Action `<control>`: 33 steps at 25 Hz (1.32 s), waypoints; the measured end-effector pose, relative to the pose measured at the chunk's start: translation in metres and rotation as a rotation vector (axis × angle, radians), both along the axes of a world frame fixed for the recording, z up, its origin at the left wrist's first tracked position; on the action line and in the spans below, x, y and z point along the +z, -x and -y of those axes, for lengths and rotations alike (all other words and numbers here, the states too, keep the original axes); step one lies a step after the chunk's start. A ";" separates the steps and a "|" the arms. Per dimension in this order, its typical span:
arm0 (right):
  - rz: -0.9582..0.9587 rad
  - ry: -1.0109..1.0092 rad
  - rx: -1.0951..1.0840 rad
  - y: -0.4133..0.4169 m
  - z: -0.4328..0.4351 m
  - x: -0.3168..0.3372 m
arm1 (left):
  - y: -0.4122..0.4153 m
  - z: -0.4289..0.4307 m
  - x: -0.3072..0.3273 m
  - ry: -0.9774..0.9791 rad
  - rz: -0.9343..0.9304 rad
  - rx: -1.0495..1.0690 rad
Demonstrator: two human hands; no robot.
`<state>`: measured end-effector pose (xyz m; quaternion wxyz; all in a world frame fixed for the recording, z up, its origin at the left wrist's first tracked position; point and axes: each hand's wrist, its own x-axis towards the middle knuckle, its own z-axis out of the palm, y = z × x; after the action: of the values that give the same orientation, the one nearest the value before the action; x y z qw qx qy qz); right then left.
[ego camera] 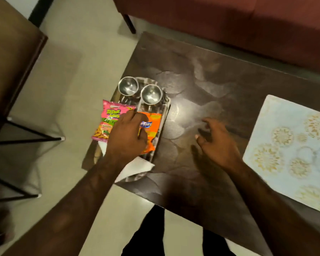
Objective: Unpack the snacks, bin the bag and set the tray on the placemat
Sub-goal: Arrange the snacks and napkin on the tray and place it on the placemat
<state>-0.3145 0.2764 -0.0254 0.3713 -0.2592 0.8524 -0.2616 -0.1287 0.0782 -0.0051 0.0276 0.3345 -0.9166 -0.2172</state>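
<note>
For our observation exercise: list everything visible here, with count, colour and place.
Shiny rectangular metal tray: one, silver, left end of table.
Round steel cups: two, silver, far end of tray.
Pink snack packet: one, tray's left edge.
Orange snack packet: one, on tray beside the pink one.
White paper napkin: one, at tray's near end.
Patterned placemat: one, pale blue with gold flowers, right end of table.
Dark wooden table: one, brown, centre.
Sofa: one, dark red, behind table.
Brown chair: one, black legs, left.
Left hand: resting on both packets; grip unclear.
Right hand: over the table, fingers spread.
</note>
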 end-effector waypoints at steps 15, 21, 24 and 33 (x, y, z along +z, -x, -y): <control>0.531 -0.067 -0.547 -0.088 0.124 -0.038 | -0.100 0.116 -0.052 -0.940 0.115 0.520; 0.571 -0.025 -0.677 -0.091 0.124 -0.053 | -0.103 0.129 -0.064 -0.963 0.153 0.401; 0.555 0.004 -0.650 -0.098 0.123 -0.060 | -0.101 0.128 -0.069 -0.992 0.155 0.355; 0.641 0.071 -0.672 -0.094 0.107 -0.078 | -0.098 0.120 -0.087 -0.779 0.158 0.274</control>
<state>-0.2207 0.1692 -0.1037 0.5017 0.1127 0.7217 -0.4634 -0.0305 -0.0420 -0.0924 -0.1429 0.4544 -0.7123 -0.5155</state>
